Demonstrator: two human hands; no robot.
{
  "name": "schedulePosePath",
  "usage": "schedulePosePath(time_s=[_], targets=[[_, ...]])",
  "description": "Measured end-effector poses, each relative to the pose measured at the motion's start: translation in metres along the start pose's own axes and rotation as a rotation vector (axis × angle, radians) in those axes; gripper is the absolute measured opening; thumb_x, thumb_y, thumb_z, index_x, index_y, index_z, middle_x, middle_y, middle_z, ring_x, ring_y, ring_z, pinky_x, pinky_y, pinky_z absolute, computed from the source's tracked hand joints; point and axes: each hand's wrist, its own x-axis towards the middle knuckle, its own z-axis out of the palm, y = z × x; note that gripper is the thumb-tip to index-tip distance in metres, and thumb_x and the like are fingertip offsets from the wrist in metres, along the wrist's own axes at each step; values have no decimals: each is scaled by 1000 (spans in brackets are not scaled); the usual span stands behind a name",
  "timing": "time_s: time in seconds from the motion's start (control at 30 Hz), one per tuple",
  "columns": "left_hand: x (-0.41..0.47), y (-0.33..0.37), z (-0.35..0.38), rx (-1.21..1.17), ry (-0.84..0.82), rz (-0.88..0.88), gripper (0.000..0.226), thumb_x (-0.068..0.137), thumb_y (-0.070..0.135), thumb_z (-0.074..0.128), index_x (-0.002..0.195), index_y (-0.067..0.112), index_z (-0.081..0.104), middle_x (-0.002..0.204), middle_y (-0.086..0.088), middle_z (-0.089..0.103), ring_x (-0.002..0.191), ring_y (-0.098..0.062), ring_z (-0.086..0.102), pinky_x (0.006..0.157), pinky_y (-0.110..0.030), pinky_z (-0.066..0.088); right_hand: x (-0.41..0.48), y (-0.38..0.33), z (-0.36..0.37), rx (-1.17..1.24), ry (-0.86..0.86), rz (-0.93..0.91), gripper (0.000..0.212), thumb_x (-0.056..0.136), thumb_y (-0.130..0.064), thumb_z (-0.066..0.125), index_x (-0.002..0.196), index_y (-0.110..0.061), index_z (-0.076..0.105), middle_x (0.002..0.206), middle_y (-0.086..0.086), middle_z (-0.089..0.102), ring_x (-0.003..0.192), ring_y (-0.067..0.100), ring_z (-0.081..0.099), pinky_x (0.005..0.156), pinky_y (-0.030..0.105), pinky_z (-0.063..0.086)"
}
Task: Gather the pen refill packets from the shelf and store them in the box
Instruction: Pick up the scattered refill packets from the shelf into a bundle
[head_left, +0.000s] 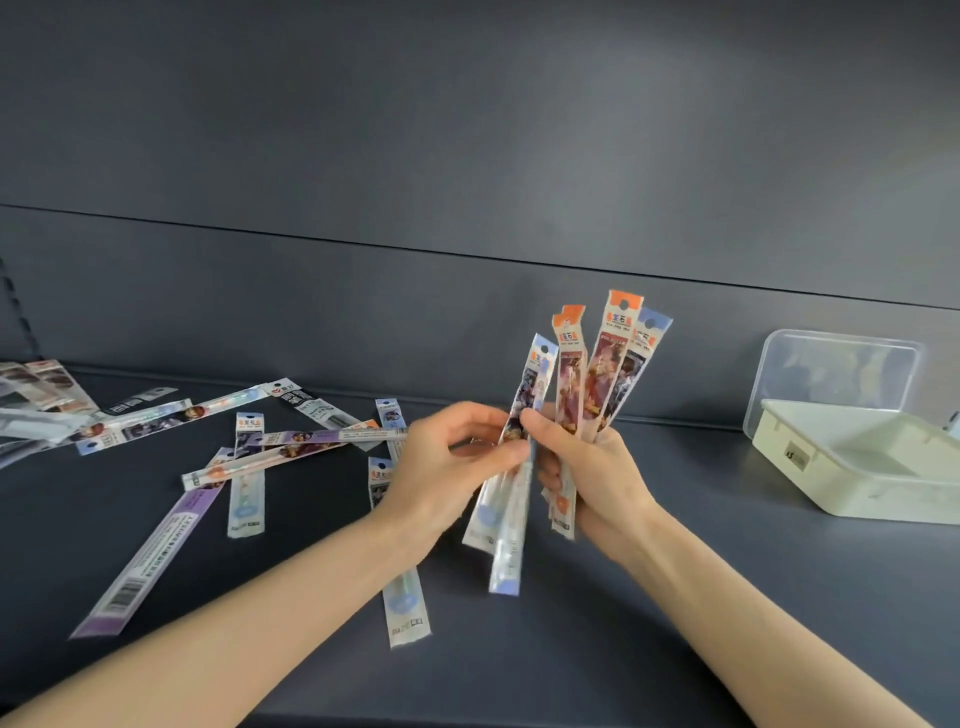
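**Dark grey shelving, softly lit**

The shelf (675, 597) is a matte charcoal board running the whole width. Behind it rises a back panel (467, 130) in the same dark grey, split by a thin horizontal seam (363, 244) that slopes across the view. A low ridge (675, 422) marks where board meets panel. At the far left stands a slotted upright (15, 306). The light is soft and even, paler toward the upper right.

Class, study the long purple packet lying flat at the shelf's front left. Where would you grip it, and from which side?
Pinch the purple packet by its free barcode end, from above at the front, fingers across the narrow width. Its far end lies under a crossing packet, so draw it toward you.
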Motion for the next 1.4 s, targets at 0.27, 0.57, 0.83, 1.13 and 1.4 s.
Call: schedulePosePath(time_s=[0.27,0.57,0.83,1.13,1.4], targets=[[-3,-3,-1,291,-129,77,11,73,10,78,82,13,71,76,0,73,67,-11,68,65,-25,56,10,-12,9,48,31,-112,16,84,-13,67,70,-16,60,52,-13,59,53,3,60,54,20,52],[8,4,-20,355,-52,162,20,74,40,70,83,21,71,80,7,71,75,-3,64,67,-13,46,3,-3,0,-155,-6,-191,10,88,-10,62,79,-12,66,66,-6,69,66,5,65,63,19,48],[23,31,9,76,-331,42,40,74,20,77,108,29,58,103,6,72,97,-6,68,88,-25,52,-2,11,12,-419,-244,-86,23,77,0,71,99,-5,67,99,16,72,95,29,69,90,43,55],[34,40,15,271,-381,73,16,81,24,71,72,17,60,69,4,60,66,0,59,64,-13,49,-2,11,15,-392,-213,-98,8,82,0,66,88,-5,67,81,8,72,78,20,70,81,34,57],[15,30,-39,637,-252,-32,50,77,50,68,118,23,56,118,10,59,113,-6,55,93,-24,44,0,13,16,-194,-71,-28,20,90,-9,60,72,-2,54,44,-4,35,40,10,30,46,26,35]])
